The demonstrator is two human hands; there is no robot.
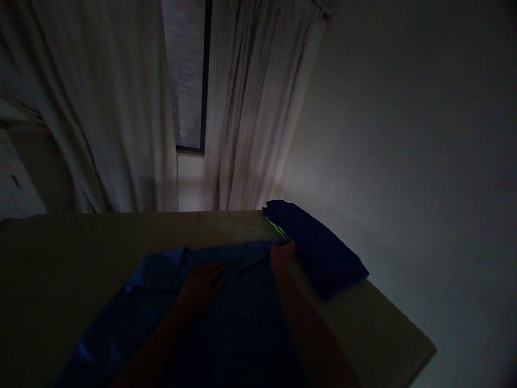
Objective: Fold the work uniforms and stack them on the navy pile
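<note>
A blue garment (246, 318), which looks like a shirt with a collar (157, 269), lies spread on the table in dim light. My left hand (202, 283) rests flat on its upper part, the fingers stretched out and a little apart. At the garment's far right corner, my right hand (283, 253) is closed on the edge of the cloth. The lower part of the garment runs under my forearms and out of the frame. Just right of my right hand lies a folded dark blue cloth (319, 245) with a bright green strip along its left side.
The pale table (388, 323) ends at a rounded corner on the right. A plain wall (404, 161) rises along its right side. Beyond the far edge hang long light curtains (250, 108), with a dark-framed window (188, 81) between them. A white cabinet (18, 178) stands far left.
</note>
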